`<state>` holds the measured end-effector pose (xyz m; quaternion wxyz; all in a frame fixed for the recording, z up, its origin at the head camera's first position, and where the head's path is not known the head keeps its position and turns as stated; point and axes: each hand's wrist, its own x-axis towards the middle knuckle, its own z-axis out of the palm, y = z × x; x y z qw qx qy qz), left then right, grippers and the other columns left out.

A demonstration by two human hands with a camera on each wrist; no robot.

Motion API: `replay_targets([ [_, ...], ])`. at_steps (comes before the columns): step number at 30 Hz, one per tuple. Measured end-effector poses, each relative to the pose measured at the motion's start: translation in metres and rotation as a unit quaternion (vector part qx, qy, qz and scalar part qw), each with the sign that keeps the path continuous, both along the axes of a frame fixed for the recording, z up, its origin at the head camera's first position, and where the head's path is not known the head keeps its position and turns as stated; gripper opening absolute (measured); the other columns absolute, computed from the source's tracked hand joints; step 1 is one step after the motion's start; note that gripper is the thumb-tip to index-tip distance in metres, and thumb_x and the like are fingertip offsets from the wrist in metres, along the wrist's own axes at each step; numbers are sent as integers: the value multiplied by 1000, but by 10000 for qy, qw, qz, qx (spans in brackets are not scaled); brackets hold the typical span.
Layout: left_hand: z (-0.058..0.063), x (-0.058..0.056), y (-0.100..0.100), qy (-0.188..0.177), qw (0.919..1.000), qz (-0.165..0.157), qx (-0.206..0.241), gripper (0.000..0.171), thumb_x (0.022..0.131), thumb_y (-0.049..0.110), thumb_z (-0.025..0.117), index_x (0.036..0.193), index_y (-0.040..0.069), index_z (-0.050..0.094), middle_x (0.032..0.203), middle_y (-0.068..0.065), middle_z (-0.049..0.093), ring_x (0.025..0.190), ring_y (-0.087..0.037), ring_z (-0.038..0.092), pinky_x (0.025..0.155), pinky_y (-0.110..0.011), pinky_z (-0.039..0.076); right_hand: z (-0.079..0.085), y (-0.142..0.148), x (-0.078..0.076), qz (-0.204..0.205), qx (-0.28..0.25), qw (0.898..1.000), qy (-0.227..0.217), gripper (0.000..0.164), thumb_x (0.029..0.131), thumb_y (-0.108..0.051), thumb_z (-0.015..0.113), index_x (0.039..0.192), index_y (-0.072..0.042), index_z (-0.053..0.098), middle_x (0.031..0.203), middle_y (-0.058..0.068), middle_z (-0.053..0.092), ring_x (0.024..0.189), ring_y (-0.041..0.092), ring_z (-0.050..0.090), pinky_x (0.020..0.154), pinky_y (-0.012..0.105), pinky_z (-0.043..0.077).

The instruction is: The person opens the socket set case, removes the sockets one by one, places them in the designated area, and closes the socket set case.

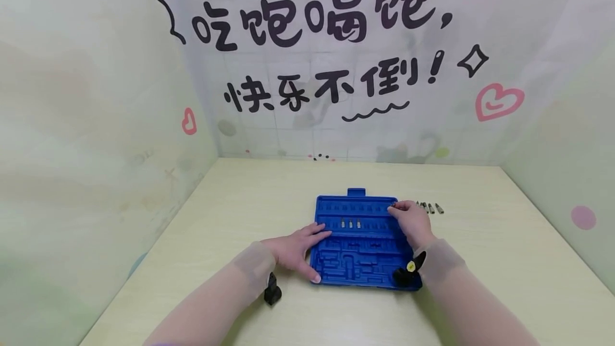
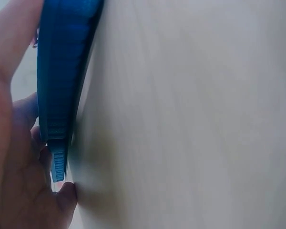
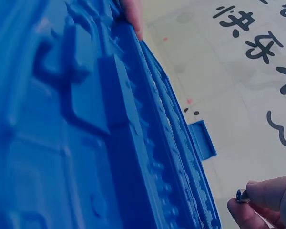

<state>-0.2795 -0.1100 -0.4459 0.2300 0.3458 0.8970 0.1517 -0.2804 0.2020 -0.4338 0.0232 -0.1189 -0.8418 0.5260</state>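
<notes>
The open blue tray point(image 1: 348, 268) lies on the pale table point(image 1: 264, 191), right of centre in the lower half of the head view, its tab point(image 1: 356, 192) pointing toward the back wall point(image 1: 298, 146). The left hand point(image 1: 295, 250) is spread against the tray's left side: the thumb reaches the lower left corner, and the other fingers lie at the edge higher up. The left wrist view shows that hand along the tray's side, at the left of the frame. The right hand point(image 1: 413, 221) is at the tray's upper right corner, thumb and finger pinching a small metal bit point(image 3: 243, 196) — seen best at the lower right of the right wrist view. Three bits point(image 1: 351, 223) sit side by side in the tray's second row from the top, left of its middle. Just right of the right hand, a few loose bits point(image 1: 431, 209) lie on the table in a short row. Black cameras point(image 1: 273, 292) are worn at both wrists, below light sleeves point(image 1: 206, 300). Large dark lettering point(image 1: 347, 9) fills the top middle of the head view.
</notes>
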Motion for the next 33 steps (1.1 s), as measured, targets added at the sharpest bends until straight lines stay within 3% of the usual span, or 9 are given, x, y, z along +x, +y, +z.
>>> replay_targets([
  [9,2,-1,0,-23,10000,23,46,108,71,60,77,155,31,16,162,6,2,147,-20,-1,114,-50,18,-2,25,-4,-108,215,9997,53,44,101,-21,49,137,5,49,139,26,47,130,42,40,104,51,36],
  [17,1,-1,0,-44,10000,-2,48,108,71,60,76,155,31,15,162,6,1,147,-19,-1,115,-49,17,0,54,-4,-556,355,9976,-187,40,99,-23,54,128,5,56,129,27,53,111,40,52,87,48,45],
  [27,0,-2,0,-30,10000,-8,46,108,71,61,76,155,32,15,162,6,1,147,-20,-1,114,-50,17,15,93,-5,-461,1212,9898,-584,47,99,-30,48,131,4,55,134,29,50,116,44,49,90,51,43],
  [33,2,1,1,-82,9999,78,1,107,71,61,76,155,33,15,161,8,1,147,-19,0,114,-50,18,14,111,-10,-379,1673,9808,-926,48,99,-32,45,131,3,54,135,27,49,118,46,47,93,53,41],
])
